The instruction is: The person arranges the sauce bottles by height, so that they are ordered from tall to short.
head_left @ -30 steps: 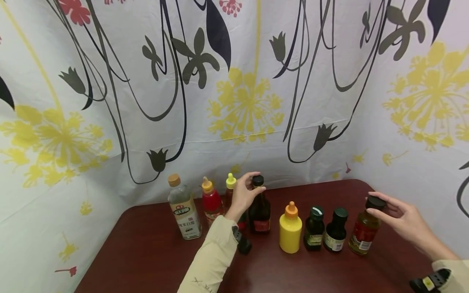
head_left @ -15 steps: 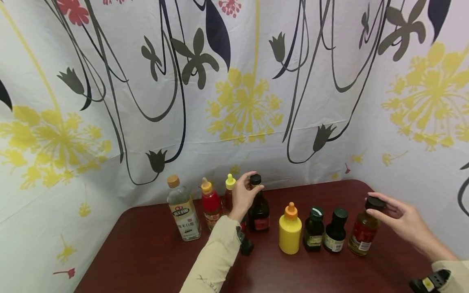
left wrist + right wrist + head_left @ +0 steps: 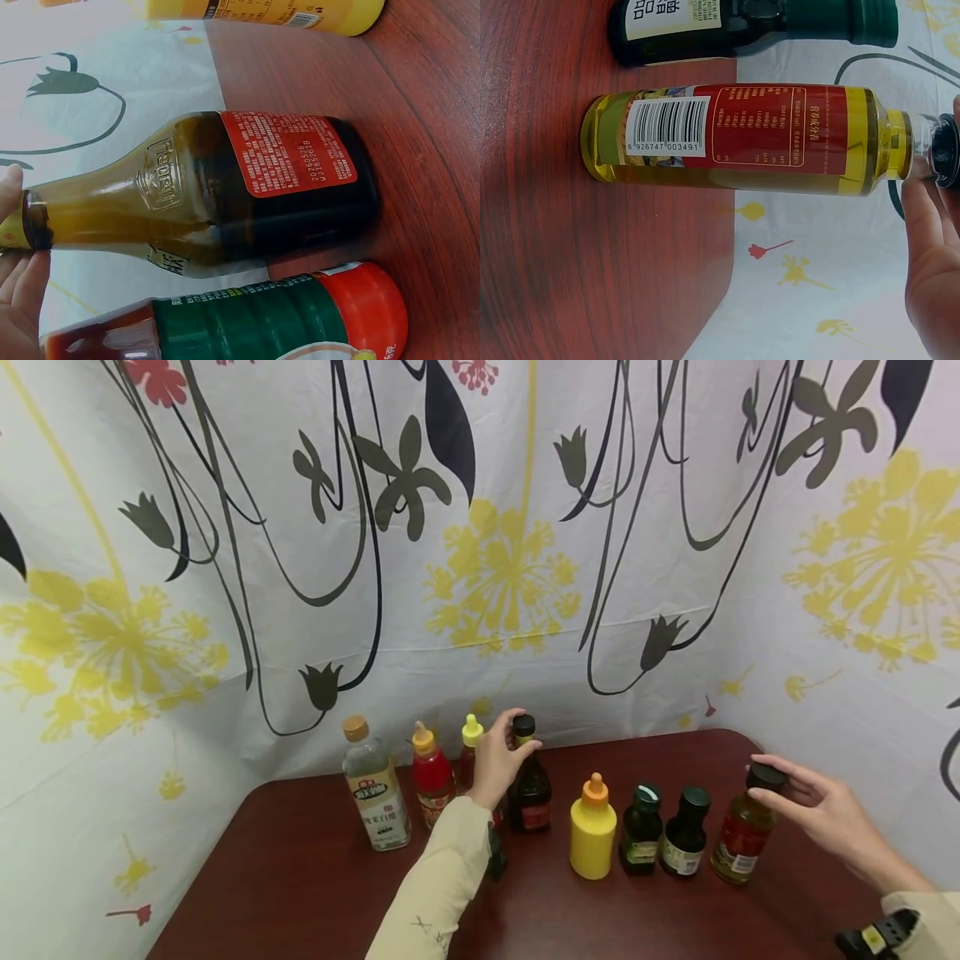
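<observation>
My left hand (image 3: 497, 762) grips a dark sauce bottle (image 3: 532, 789) at its neck, thumb and fingers just below the black cap. In the left wrist view this sauce bottle (image 3: 202, 187) has a red back label and dark liquid in its lower part. Far to the right, my right hand (image 3: 825, 810) pinches the black cap of an oil bottle (image 3: 742, 837). The right wrist view shows the oil bottle (image 3: 772, 139) with yellow oil, a red label and a barcode. Both bottles stand upright at the table.
A clear vinegar bottle (image 3: 378, 797), a red sauce bottle (image 3: 432, 777) and a yellow-capped bottle (image 3: 471, 733) stand left of the sauce bottle. A yellow squeeze bottle (image 3: 592, 839) and two small dark bottles, one green-capped (image 3: 641, 835), fill the middle. A patterned curtain (image 3: 360, 610) hangs behind the table (image 3: 270, 877).
The dark sauce bottle and my left hand have shifted very slightly to the left. My right hand and the oil bottle look the same.
</observation>
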`<control>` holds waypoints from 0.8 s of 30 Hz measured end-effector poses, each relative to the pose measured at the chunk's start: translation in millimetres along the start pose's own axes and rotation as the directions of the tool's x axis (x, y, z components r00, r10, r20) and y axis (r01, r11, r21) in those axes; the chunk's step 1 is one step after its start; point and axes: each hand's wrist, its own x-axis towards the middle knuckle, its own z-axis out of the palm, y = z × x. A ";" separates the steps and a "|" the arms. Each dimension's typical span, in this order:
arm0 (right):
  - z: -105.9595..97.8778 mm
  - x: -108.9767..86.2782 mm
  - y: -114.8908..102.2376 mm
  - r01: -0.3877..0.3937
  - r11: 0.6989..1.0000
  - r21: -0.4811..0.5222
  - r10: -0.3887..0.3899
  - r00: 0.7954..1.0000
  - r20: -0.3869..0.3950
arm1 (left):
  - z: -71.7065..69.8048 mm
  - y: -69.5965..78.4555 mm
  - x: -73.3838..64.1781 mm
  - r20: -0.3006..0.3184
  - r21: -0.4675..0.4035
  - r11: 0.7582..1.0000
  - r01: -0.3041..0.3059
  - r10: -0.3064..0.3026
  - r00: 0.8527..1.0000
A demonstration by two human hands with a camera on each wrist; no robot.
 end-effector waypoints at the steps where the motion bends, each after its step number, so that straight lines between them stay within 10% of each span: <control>1: -0.3 0.6 -0.1 -0.007 1.000 -0.003 0.007 1.000 0.006 | -0.7 -0.1 0.0 0.006 -0.009 1.000 0.008 -0.008 1.000; 24: -11.9 10.8 0.2 -0.089 0.986 -0.141 0.094 0.995 0.028 | 1.7 0.3 -2.5 0.003 -0.161 0.975 0.155 -0.157 0.988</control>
